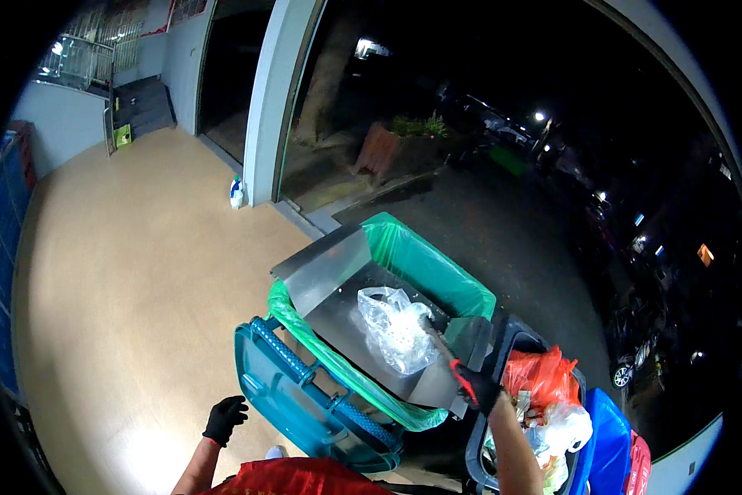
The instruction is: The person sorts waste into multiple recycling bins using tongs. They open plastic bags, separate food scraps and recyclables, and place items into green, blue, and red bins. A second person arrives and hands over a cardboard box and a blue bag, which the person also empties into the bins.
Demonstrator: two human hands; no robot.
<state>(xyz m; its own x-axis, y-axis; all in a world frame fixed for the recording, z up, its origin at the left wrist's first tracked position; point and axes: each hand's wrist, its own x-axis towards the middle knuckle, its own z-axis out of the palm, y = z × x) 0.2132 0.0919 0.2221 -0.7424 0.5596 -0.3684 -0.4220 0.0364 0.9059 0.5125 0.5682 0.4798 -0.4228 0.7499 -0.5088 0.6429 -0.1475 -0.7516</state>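
My right hand [482,392], in a black glove, is closed on a slim tong-like tool [443,340] with a red part near the grip. The tool's far end meets a clear plastic bag [396,334] with whitish contents. That bag lies on a metal tray [330,318] with raised sides, set over a bin [433,268] lined with a green bag. My left hand [225,419], also black-gloved, hangs left of the bin's teal lid [284,396]. Its fingers are loosely bent and apart, holding nothing.
A dark bin [480,437] at the right holds a red plastic bag [544,375] and other rubbish, with a blue bin [609,437] beside it. A white bottle [236,194] stands by the pillar [268,107]. Blue lockers [4,247] line the left side; steps [142,103] lie beyond.
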